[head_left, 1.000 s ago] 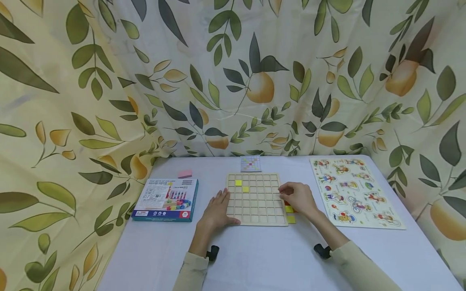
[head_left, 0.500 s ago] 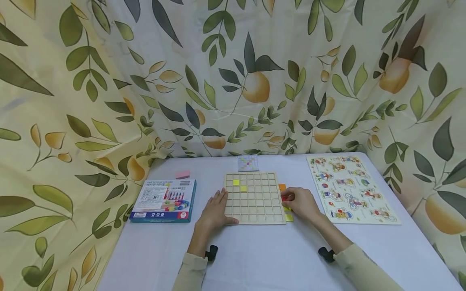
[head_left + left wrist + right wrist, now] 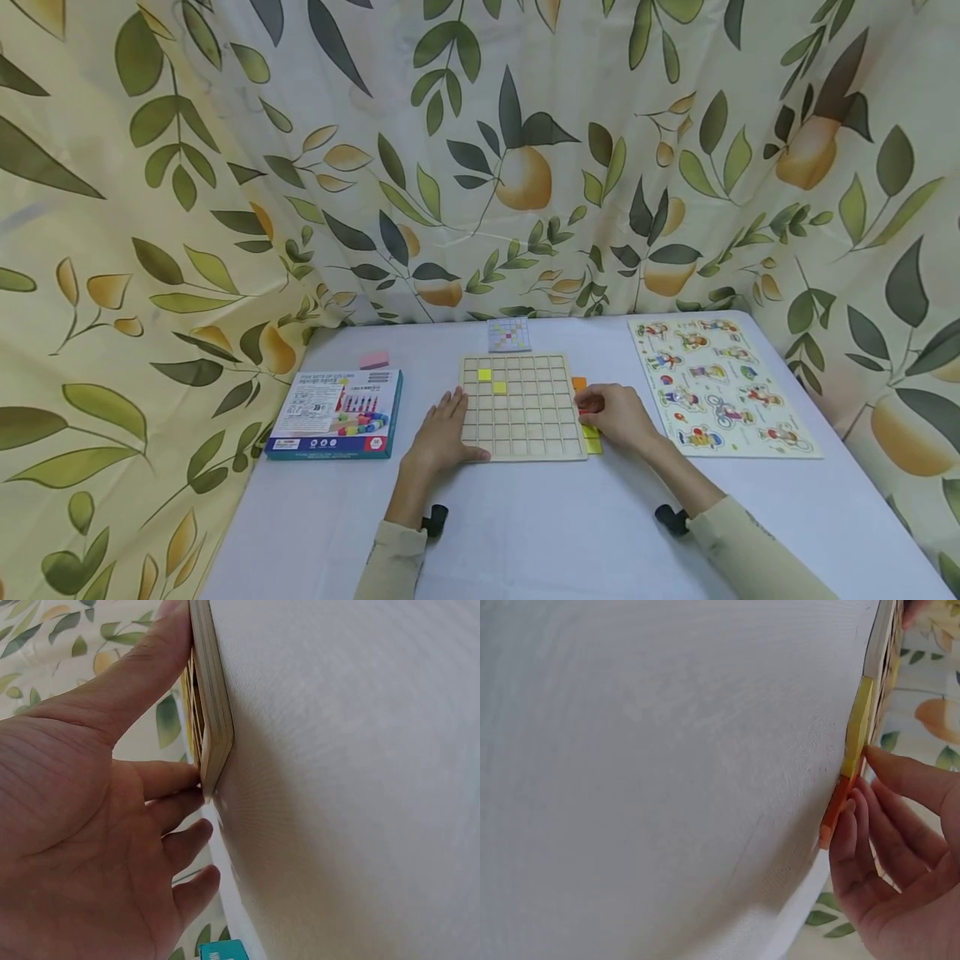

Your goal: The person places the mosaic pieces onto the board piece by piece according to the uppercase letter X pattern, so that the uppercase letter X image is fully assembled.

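Observation:
A light wooden grid board [image 3: 521, 421] lies flat on the table. Two yellow tiles [image 3: 499, 388] sit in separate cells near its upper left. My left hand [image 3: 442, 437] rests at the board's lower left corner, its fingers along the left edge and the thumb on the near edge. In the left wrist view the thumb [image 3: 142, 667] touches the board's side. At the right edge, my right hand [image 3: 618, 417] has its thumb and curled fingers around a red tile [image 3: 840, 793] in a row of coloured tiles. Yellow tiles [image 3: 592, 442] and an orange tile [image 3: 579, 383] show beside that hand.
Left of the board lies a blue-sided flat box [image 3: 333, 414], with a pink block [image 3: 375, 360] behind it. A small patterned grid card [image 3: 509, 334] lies beyond the board. A picture puzzle board [image 3: 720, 392] is at the right. A leaf-patterned curtain [image 3: 337, 208] surrounds the white table.
My right hand has shifted slightly along the tile row, uncovering the orange tile behind it. The left hand stays at the board's corner. The whole head view has drifted slightly.

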`<state>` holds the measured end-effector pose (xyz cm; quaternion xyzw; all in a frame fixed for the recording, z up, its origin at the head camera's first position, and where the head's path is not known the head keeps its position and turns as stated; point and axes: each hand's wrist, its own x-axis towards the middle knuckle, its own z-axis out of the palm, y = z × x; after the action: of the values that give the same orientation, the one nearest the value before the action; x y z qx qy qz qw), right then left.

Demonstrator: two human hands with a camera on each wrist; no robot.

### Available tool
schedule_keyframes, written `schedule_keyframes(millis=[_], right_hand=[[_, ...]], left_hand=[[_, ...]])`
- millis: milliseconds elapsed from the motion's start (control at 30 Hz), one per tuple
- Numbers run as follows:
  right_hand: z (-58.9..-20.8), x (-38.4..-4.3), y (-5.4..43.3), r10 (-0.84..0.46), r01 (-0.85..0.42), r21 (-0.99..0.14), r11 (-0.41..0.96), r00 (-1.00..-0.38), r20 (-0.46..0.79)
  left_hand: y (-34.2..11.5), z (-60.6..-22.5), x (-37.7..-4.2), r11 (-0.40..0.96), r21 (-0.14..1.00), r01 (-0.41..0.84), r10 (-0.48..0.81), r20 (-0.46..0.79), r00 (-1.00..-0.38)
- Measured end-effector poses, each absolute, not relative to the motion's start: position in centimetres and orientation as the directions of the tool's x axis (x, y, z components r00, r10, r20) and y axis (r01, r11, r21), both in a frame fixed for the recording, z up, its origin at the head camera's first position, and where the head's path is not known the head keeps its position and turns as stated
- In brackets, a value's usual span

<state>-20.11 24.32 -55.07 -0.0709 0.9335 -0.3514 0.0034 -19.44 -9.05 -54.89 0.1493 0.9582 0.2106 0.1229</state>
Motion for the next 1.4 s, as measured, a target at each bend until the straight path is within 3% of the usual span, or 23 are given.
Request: schedule_keyframes(millis=[667,1000,1400], right_hand=[[-54.0,-20.2,25.0,-0.174,-0.143,-0.612,0.778,-0.985,0.009],[-53.6,-20.1,25.4,-0.121,-0.083,-0.677,0.731,-0.993,-0.009],[-52.9,-20.8,24.6,-0.095,-0.100,-0.721,0.686,-0.994,0.049]], left_hand=[[-9.5,-54.8,-19.2,0.864,0.446,0.231,0.332,-0.161,-0.929],[-9.4,-55.0,-19.3,0.866,0.439,0.241,0.341,-0.164,-0.926],[-9.2,-54.9,-19.4,0.866,0.436,0.244,0.344,-0.166,-0.924]])
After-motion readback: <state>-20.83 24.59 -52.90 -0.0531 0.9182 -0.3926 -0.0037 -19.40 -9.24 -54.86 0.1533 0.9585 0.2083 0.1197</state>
